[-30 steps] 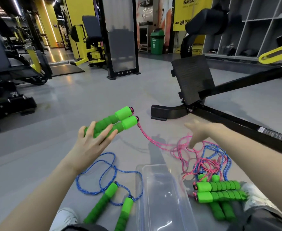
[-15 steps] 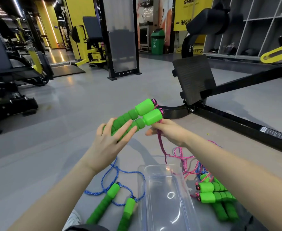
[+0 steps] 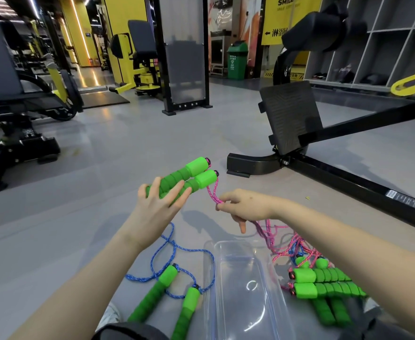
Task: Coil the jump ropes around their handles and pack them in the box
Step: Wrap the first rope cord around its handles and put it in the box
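At bottom centre, the clear plastic box (image 3: 238, 278) lies nearest you. Above it, your right hand (image 3: 245, 204) pinches the pink braided rope (image 3: 212, 192) just below the two green foam handles (image 3: 189, 179), which your left hand (image 3: 156, 209) grips at centre frame. Half a second ago your right fingers were at the handle ends; now they sit lower, apart from them.

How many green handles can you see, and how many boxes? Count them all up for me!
Green foam jump-rope handles: 8 (2 held in the left hand, 2 on the floor at left, 4 piled at right)
Clear plastic box: 1
Total: 9
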`<state>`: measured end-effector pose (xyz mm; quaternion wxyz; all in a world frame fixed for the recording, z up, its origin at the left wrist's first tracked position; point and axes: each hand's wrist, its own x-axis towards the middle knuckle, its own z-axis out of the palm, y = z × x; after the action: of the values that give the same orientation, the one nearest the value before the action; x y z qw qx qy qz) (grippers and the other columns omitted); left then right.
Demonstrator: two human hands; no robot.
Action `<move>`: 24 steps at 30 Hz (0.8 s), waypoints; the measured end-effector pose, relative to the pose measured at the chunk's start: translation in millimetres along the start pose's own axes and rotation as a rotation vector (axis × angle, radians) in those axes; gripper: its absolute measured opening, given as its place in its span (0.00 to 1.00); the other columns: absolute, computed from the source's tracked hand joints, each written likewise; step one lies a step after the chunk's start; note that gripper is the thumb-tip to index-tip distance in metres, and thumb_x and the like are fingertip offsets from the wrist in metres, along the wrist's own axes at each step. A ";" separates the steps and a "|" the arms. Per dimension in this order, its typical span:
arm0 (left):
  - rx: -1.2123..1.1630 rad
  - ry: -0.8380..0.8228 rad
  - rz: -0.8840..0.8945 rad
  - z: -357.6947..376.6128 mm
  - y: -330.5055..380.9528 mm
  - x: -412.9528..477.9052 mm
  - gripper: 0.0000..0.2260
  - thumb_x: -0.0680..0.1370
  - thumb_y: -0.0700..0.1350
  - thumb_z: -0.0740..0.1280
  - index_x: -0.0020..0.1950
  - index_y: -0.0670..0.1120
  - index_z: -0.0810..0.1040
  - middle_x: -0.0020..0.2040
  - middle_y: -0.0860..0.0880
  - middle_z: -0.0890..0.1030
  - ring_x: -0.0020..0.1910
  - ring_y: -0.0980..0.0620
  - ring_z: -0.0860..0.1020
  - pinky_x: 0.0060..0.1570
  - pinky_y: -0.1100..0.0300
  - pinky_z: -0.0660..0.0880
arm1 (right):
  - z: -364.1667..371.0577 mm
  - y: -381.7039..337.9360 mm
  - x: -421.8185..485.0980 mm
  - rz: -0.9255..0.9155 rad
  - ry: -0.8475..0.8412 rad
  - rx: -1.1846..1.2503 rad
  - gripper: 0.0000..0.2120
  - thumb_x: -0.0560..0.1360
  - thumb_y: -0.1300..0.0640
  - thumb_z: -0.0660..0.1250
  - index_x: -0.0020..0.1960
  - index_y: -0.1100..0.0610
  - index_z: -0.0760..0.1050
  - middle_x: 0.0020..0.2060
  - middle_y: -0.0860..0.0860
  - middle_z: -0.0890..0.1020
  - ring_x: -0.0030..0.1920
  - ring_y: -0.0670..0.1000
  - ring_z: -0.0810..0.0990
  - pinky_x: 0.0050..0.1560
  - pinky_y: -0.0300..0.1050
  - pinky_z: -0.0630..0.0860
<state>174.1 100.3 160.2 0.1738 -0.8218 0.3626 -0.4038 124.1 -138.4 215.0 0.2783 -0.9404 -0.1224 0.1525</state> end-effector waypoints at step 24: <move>-0.126 0.270 0.438 -23.6 35.6 3.3 0.19 0.82 0.37 0.55 0.71 0.49 0.68 0.67 0.49 0.72 0.55 0.34 0.76 0.50 0.44 0.74 | -56.8 31.8 -21.6 -0.116 0.340 0.393 0.10 0.74 0.55 0.69 0.36 0.57 0.80 0.27 0.51 0.67 0.28 0.46 0.61 0.30 0.35 0.60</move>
<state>140.6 73.9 155.9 0.1557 -0.6717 0.5759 -0.4392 129.0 -198.8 247.3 0.4804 -0.8718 -0.0955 -0.0029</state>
